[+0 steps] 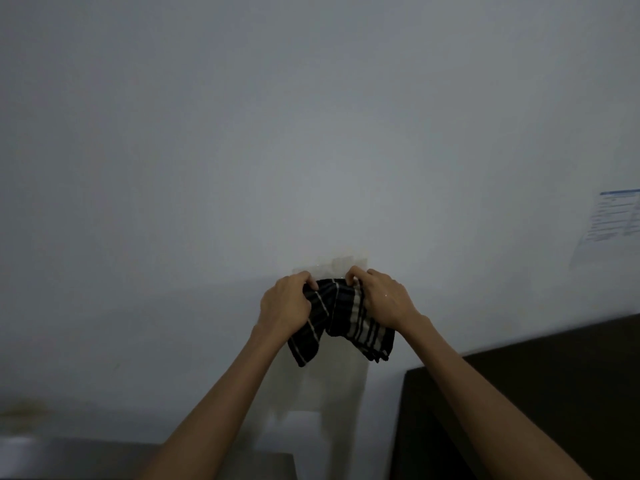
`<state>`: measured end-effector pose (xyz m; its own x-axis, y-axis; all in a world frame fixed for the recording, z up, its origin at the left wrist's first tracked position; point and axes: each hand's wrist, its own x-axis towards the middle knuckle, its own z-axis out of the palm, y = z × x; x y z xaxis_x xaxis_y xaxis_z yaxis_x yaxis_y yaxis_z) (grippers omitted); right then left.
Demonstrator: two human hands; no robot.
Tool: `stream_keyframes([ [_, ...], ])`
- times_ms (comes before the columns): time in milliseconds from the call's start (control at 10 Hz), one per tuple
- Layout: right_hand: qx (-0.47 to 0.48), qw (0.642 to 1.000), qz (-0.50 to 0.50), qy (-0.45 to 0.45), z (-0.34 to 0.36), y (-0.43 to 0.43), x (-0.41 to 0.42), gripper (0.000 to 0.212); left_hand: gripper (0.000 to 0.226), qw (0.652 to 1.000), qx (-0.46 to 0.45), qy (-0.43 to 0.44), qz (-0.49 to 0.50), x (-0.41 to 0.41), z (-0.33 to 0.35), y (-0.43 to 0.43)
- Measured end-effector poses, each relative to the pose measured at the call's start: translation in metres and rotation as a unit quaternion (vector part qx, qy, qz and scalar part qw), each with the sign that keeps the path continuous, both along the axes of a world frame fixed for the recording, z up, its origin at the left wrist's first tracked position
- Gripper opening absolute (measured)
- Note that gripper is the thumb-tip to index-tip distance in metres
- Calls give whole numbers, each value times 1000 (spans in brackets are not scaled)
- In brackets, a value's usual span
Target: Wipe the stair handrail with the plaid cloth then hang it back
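Up against a pale wall (311,133), the plaid cloth (341,318) is gripped at its top edge by the left hand (287,303) and the right hand (382,299), both closed on the fabric, its ends hanging loose. A dark panel (536,393) is seen low at right, a grey surface (86,459) near left. A printed sheet (613,223) is pinned far right; its blue writing is too blurred to be read.

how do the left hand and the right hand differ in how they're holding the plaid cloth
The left hand grips the plaid cloth at its upper left corner, the right hand at its upper right. The left hand's knuckles are curled into a fist around the fabric; the right hand's back lies flatter, fingers pinching at the top edge. More cloth hangs below the right hand. Both are closed on the cloth, up against the wall.
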<state>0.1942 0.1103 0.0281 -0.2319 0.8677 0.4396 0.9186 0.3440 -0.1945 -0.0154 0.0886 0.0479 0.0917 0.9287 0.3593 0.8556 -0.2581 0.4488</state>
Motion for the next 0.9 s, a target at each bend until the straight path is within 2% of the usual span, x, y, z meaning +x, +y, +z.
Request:
stream_keyframes([
  [200,-70,984,24,164,-24,3,-4,25,39,983,-104,-148,2,2,-15,2],
  [300,-101,967,36,230,-39,-1,-13,22,28,960,-147,-238,13,6,-30,-2],
  [400,-124,948,22,293,-51,-9,-23,22,22,950,-160,-268,8,9,-46,-9],
  [500,-134,929,9,345,-56,-19,-28,28,25,944,-151,-294,7,4,-59,-21],
  [600,-137,930,-7,342,-52,-32,-28,31,31,946,-145,-289,-2,-7,-63,-34],
  [900,-141,944,-41,295,-43,-90,-42,46,49,987,-79,-138,5,-55,-49,-94],
])
